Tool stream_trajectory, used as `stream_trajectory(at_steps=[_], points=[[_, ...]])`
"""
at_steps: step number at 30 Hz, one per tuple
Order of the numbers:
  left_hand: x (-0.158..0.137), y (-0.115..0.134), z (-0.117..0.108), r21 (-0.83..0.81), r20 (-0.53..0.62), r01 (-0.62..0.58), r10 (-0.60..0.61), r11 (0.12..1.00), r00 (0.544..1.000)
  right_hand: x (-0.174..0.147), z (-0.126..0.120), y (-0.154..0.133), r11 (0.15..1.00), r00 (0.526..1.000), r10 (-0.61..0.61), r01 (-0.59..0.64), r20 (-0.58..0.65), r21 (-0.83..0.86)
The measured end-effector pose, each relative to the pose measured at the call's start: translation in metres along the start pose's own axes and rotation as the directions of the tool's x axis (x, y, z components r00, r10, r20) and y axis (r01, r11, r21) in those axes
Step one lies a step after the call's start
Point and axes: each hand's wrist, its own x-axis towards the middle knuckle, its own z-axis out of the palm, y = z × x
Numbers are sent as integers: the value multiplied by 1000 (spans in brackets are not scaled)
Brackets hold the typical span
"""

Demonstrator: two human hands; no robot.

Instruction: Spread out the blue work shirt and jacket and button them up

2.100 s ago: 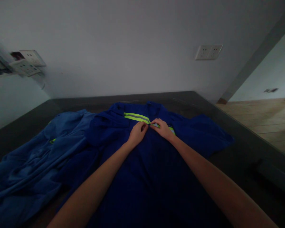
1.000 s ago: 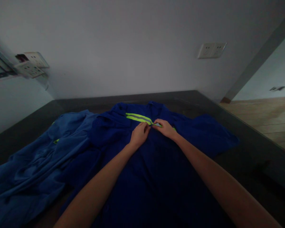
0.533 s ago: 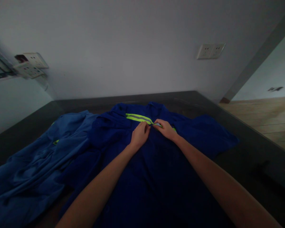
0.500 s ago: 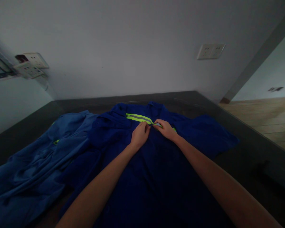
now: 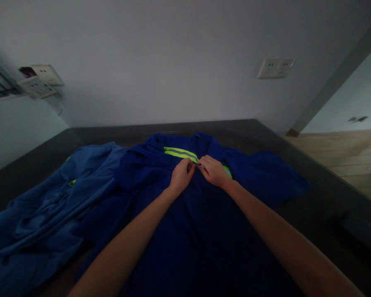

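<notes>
A dark blue work jacket (image 5: 160,222) lies spread in front of me, collar at the far side. A yellow-green and grey reflective strip (image 5: 178,153) crosses its chest. My left hand (image 5: 182,173) pinches the front edge at the middle of that strip. Right beside it, my right hand (image 5: 214,171) grips the facing front edge, thumb and fingers closed together. The fingertips of both hands nearly meet. Whatever small fastener may be between them is hidden by the fingers.
A lighter blue garment (image 5: 55,198) lies crumpled to the left, against the jacket. Both rest on a dark tabletop (image 5: 244,130) against a grey wall. Sockets (image 5: 276,68) are mounted on the wall. A dark object (image 5: 358,231) is at the right.
My right hand has turned and shifted slightly, uncovering more of the strip on the right. My left hand stays at nearly the same spot.
</notes>
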Motion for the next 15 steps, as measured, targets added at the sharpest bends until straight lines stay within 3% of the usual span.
stream_trajectory(at_steps=[6, 12, 15], points=[[0, 3, -2, -103, -27, -113, 111, 988, 993, -1, -2, 0, 998, 991, 62, -64, -120, -13], [1, -2, 2, -278, -31, -1, -7, 961, 999, -1, -2, -2, 998, 998, 7, -11, -70, -62], [1, -3, 2, -298, -6, -8, 6, 954, 1000, -1, -2, -2, 995, 998, -17, 12, -54, -95]])
